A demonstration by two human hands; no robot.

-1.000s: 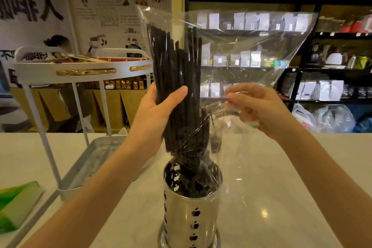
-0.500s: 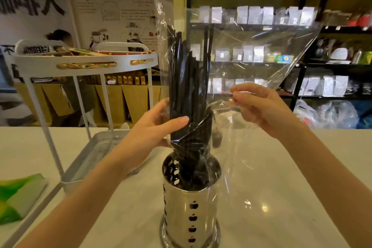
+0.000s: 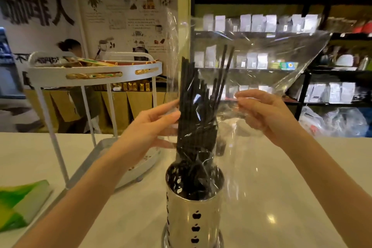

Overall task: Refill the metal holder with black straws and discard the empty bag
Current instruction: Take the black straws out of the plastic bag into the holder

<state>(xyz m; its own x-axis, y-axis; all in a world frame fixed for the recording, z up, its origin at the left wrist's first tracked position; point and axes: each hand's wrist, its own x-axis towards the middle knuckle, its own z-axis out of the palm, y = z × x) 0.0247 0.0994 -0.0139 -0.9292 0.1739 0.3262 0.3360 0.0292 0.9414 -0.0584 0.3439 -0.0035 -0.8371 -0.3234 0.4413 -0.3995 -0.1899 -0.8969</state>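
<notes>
— What's changed with the straws (image 3: 196, 110)?

— They've slid lower: their ends sit deep in the holder (image 3: 194, 205) on the surface (image 3: 281, 197), below both hands. The left hand (image 3: 153, 125) has let go of the bundle; its grip is now open, fingertips just touching the bag (image 3: 251, 54). The right hand's (image 3: 261, 112) grip stays pinched on the plastic, to the bundle's right.

— So?

— Bag's nearly free to lift away (not yet discarded).

— Any writing?

— Left of the grip, a wall poster (image 3: 38, 9) reads "咖啡人"; the smaller print is unreadable.
</notes>
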